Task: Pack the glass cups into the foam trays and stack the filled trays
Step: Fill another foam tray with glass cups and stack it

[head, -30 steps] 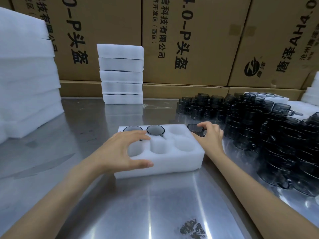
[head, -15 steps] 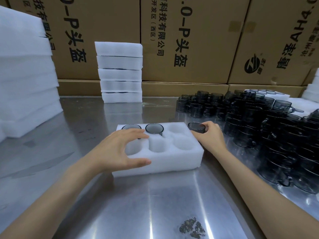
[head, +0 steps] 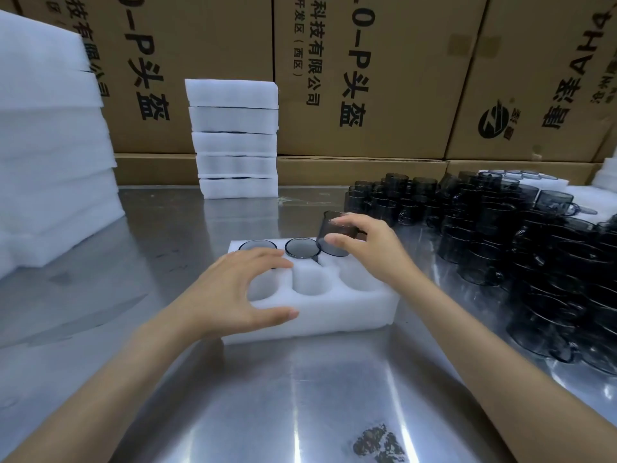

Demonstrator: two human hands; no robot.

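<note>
A white foam tray (head: 337, 315) with six round pockets lies on the steel table in front of me. Two smoky glass cups (head: 300, 247) sit in its back-left and back-middle pockets. My right hand (head: 370, 243) grips a third smoky glass cup (head: 334, 237), tilted, just above the back-right pocket. My left hand (head: 238, 289) rests on the tray's front-left part, thumb against the front wall, fingers spread over a pocket. A crowd of several loose dark glass cups (head: 500, 235) stands at the right.
A stack of several filled foam trays (head: 233, 138) stands at the back centre. A taller pile of foam sheets (head: 50, 145) fills the left. Cardboard boxes (head: 367, 78) wall off the back. More foam with cups (head: 521, 178) lies at the far right.
My right hand has lifted the cup from the table beside the tray's right end and brought it left, over the back-right pocket. The left hand has stayed on the tray.
</note>
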